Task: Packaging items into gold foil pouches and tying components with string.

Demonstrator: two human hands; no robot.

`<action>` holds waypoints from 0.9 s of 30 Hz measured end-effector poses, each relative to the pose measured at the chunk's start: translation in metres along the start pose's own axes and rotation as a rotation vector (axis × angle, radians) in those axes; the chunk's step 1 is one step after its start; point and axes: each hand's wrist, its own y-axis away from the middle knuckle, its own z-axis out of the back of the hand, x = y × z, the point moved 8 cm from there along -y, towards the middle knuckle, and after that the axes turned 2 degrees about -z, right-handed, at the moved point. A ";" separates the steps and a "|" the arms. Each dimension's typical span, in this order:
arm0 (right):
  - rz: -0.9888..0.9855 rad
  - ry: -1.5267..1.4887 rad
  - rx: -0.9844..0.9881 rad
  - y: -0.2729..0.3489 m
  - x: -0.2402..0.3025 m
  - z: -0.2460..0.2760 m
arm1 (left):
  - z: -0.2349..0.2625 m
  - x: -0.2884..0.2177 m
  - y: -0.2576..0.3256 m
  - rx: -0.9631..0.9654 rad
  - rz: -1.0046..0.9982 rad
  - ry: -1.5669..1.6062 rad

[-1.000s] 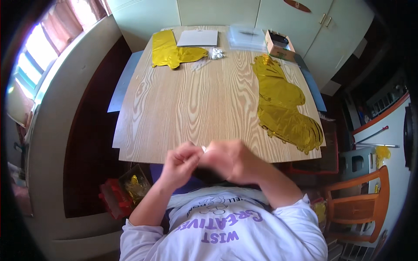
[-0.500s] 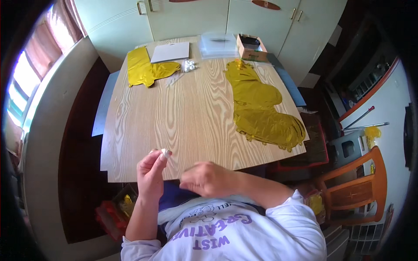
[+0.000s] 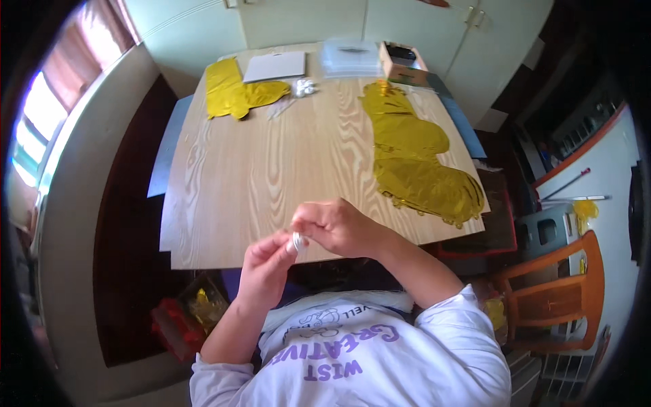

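My left hand (image 3: pixel 264 264) and my right hand (image 3: pixel 339 227) meet at the near edge of the wooden table (image 3: pixel 271 169). Between their fingertips sits a small shiny silver-white piece (image 3: pixel 297 240), pinched by both hands. It is too small to tell exactly what it is. Flat gold foil balloons lie on the table: a long one (image 3: pixel 413 156) at the right and a smaller one (image 3: pixel 237 95) at the far left.
At the far edge lie a white sheet (image 3: pixel 274 66), a clear plastic packet (image 3: pixel 351 57), an open cardboard box (image 3: pixel 401 61) and small silver bits (image 3: pixel 304 87). An orange wooden chair (image 3: pixel 563 292) stands at the right. A red bag (image 3: pixel 183 319) sits on the floor at the left.
My hands were apart half a second ago, the left one raised with the small piece. Now both have come together over the table's near edge, pinching it.
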 end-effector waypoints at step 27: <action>-0.011 0.058 -0.062 0.025 -0.004 -0.001 | 0.008 0.032 -0.010 -0.008 0.207 0.130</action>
